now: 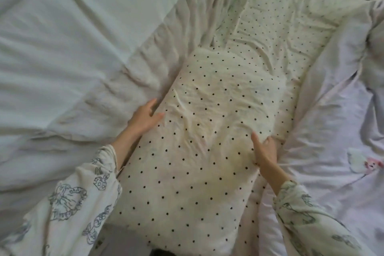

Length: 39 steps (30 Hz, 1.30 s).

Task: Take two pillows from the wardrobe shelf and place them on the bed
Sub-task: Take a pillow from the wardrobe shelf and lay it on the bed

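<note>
A cream pillow with black dots [199, 141] lies lengthwise on the bed in front of me. Beyond it, a second dotted pillow [276, 27] lies flat, its near end tucked under the first. My left hand [145, 117] rests flat against the near pillow's left edge, fingers spread. On the pillow's right edge sits my right hand [266, 154], thumb on top and fingers curled around the side. Both sleeves are white with a grey print.
A pale sheet [62, 48] covers the bed on the left, with a wrinkled beige blanket [166, 48] beside the pillows. A white duvet with a pink print [342, 141] lies on the right. Grey curtain and something orange show at the top right.
</note>
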Available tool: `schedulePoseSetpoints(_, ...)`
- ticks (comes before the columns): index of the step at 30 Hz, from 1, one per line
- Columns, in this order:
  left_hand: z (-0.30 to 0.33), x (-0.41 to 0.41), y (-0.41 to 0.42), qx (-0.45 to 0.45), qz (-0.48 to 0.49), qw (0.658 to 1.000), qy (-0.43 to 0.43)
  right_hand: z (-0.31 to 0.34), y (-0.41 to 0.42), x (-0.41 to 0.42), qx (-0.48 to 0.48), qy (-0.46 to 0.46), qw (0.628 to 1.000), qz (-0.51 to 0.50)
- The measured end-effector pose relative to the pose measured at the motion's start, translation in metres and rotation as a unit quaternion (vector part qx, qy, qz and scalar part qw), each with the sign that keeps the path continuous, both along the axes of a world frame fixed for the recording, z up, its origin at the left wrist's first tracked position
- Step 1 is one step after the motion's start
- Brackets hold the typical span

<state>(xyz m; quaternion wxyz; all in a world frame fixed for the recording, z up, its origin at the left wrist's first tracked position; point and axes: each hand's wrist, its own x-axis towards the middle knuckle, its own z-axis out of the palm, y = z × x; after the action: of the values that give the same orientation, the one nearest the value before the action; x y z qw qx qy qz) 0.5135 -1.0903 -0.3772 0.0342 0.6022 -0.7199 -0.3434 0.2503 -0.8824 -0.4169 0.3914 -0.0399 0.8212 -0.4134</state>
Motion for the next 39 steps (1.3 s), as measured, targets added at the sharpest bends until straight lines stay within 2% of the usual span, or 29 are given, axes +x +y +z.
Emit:
schedulePoseSetpoints(5,-0.066,0.043,0.015,0.107,0.005,0.991,-0.081,-0.048,0.035,0.034,0.046,-0.031,0.996,0.073)
schedulePoseSetpoints(10,-0.096,0.055,0.026,0.152,0.061,0.986,-0.030,-0.066,0.037,0.060,-0.001,-0.027,0.999,0.038)
schedulePoseSetpoints(13,-0.096,0.046,0.027,0.172,0.111,0.978,0.043,-0.072,0.032,0.056,-0.029,-0.109,0.993,-0.033)
schedulePoseSetpoints(16,-0.084,0.040,0.026,0.146,0.107,0.978,0.101,-0.073,0.025,0.060,-0.036,-0.123,0.990,-0.060)
schedulePoseSetpoints(22,-0.033,0.035,0.032,0.061,0.031,0.995,0.066,-0.054,0.021,0.074,-0.085,-0.078,0.992,-0.054)
schedulePoseSetpoints(27,-0.008,0.044,0.013,0.001,0.046,0.995,0.084,-0.042,0.003,0.087,-0.124,-0.048,0.990,-0.036)
schedulePoseSetpoints(31,-0.031,0.066,0.003,0.004,0.059,0.998,-0.032,-0.051,-0.009,0.097,-0.096,-0.071,0.993,-0.006)
schedulePoseSetpoints(35,-0.047,0.073,0.010,0.004,0.039,0.998,-0.039,-0.060,0.005,0.108,-0.056,-0.068,0.996,0.035)
schedulePoseSetpoints(37,-0.047,0.078,0.019,-0.021,0.043,0.998,-0.041,-0.064,0.019,0.115,-0.025,-0.100,0.994,0.045)
schedulePoseSetpoints(39,-0.047,0.087,0.034,-0.048,0.025,0.994,-0.091,-0.064,0.034,0.125,-0.007,-0.174,0.984,0.041)
